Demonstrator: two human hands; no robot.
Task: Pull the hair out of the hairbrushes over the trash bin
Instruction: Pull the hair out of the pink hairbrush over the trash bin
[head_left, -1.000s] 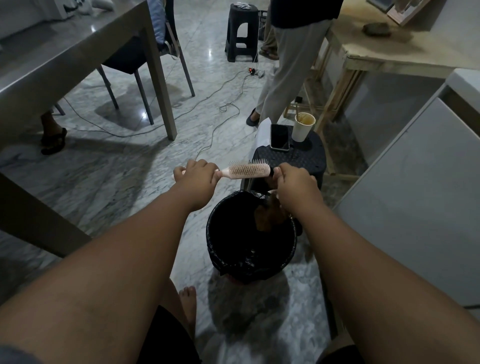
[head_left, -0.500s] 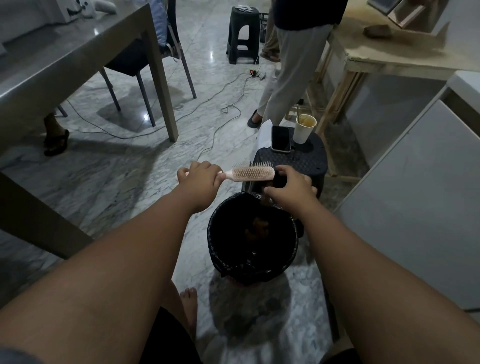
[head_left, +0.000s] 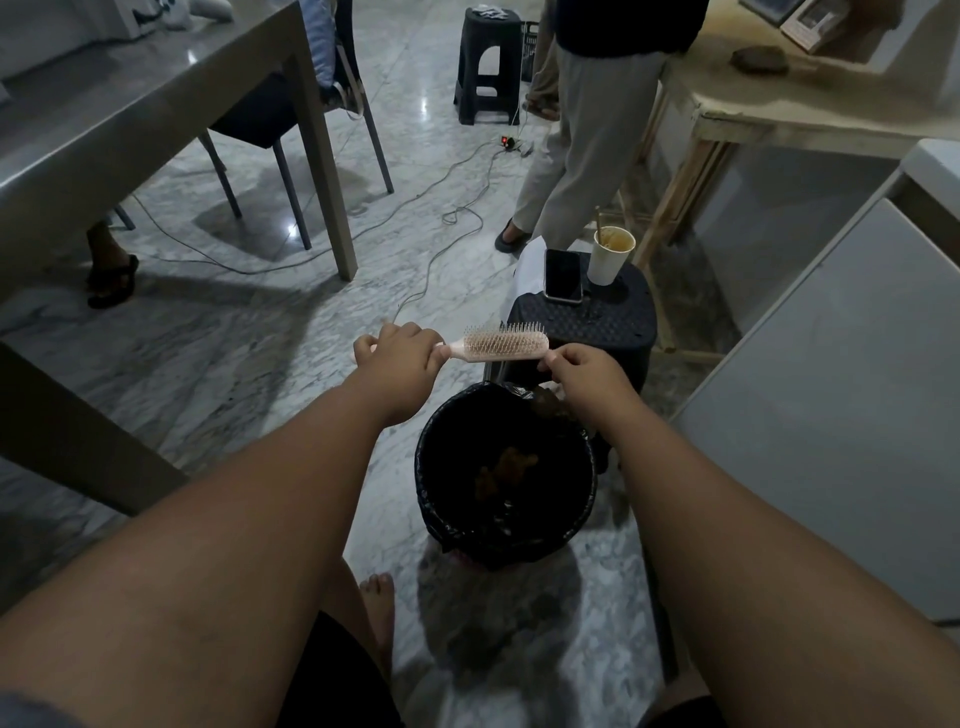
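A pink hairbrush (head_left: 506, 345) is held level, bristles up, just beyond the far rim of the trash bin (head_left: 441, 499), which has a black liner and brownish clumps of hair inside. My left hand (head_left: 402, 358) grips the brush handle. My right hand (head_left: 582, 371) is at the brush's far tip with fingers pinched together; whether hair is between them I cannot tell. A brownish clump (head_left: 550, 405) shows just below the right hand at the bin's rim.
Behind the bin, a black stool (head_left: 613, 325) carries a phone (head_left: 562, 274) and a paper cup (head_left: 609, 257). A person stands beyond it. Grey table (head_left: 156, 104) at left, white cabinet (head_left: 831, 389) at right, cables on the marble floor, my bare foot (head_left: 376, 603) near the bin.
My right hand dipped toward the bin, then rose again to the brush tip. The left hand kept the brush almost still.
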